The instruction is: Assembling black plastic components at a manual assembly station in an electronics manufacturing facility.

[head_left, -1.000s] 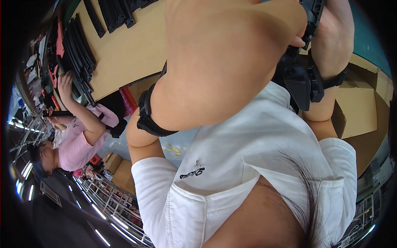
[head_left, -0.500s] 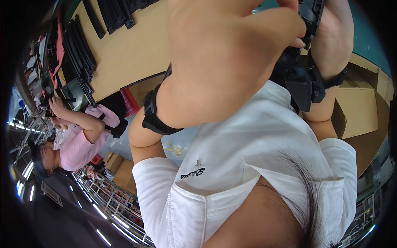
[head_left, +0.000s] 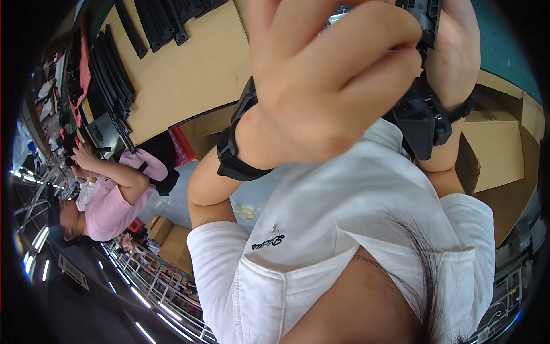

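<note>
My left hand (head_left: 326, 86) fills the upper middle, its fingers curled and closed against the edge of a black plastic part (head_left: 427, 20). The part is long and ribbed, and the top of the picture cuts it off. On its other side my right hand (head_left: 458, 51) has its palm against the part; its fingertips are hidden. Black straps circle both wrists, and a black boxy device (head_left: 421, 123) sits at the right one. Exactly what the left fingertips pinch is covered by the hand.
Long black plastic strips (head_left: 112, 69) lie in rows on a tan board (head_left: 195, 63) at the upper left. A co-worker in a pink shirt (head_left: 114, 212) works at the far left. An open cardboard box (head_left: 495, 149) stands at the right, beside a green surface (head_left: 510, 51).
My left hand has swung round and drawn down slightly, so more of its curled fingers shows. The right hand and the black part have shifted a little to the left.
</note>
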`<state>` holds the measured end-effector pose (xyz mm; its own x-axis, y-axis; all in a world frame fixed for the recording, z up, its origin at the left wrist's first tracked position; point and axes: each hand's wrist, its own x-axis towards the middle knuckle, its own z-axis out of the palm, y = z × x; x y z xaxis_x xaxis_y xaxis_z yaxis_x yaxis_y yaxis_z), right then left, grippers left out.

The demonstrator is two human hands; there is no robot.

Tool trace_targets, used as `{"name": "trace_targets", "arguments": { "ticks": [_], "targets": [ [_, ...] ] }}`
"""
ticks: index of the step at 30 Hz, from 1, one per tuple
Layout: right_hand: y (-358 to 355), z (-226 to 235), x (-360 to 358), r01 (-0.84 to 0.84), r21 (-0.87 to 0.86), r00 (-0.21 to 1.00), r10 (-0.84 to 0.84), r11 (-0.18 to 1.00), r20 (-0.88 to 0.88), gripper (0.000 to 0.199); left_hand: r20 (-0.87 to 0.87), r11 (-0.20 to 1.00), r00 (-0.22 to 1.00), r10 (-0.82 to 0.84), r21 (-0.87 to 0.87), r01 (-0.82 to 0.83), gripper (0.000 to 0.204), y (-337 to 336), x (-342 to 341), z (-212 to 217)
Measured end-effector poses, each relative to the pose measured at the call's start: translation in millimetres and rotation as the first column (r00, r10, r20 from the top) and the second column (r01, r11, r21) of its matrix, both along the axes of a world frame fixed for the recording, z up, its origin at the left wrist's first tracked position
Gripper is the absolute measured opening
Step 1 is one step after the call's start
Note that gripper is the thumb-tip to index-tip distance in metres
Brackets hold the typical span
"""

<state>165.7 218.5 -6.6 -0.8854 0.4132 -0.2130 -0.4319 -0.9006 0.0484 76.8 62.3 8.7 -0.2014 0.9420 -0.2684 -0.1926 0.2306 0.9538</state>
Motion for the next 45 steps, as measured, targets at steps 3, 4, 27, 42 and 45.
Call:
{"name": "trace_targets", "arguments": {
  "ticks": [3,4,27,42,45],
  "targets": [
    [-0.9,3.6,0.3,-0.004,-0.042,1.000,0.003,0.999,-0.009,0.026,0.042,1.000,0.999,0.006,-0.011,-0.006,0.022,-9.0,-2.9,9.4],
    [-4.2,7.5,-0.3,0.015,-0.061,1.000,-0.016,0.998,-0.009,0.026,0.058,1.000,0.998,0.007,-0.013,-0.006,0.023,-12.6,-2.0,12.7],
    [-25.1,9.0,-4.0,0.098,0.206,0.970,-0.140,0.974,0.201,0.028,-0.062,0.978,0.984,-0.167,-0.134,0.158,0.022,-12.8,-19.6,15.8],
    [2.3,-28.2,28.6,0.246,0.287,0.905,-0.325,0.926,0.274,0.024,-0.913,0.926,0.155,0.378,0.373,-0.057,0.016,-18.8,-30.4,-67.6],
    [5.4,-34.7,26.7,0.205,0.300,0.925,-0.284,0.932,0.252,0.022,-0.921,0.926,0.114,0.372,0.361,-0.109,0.015,-13.7,-21.3,-78.2]
  ]
}}
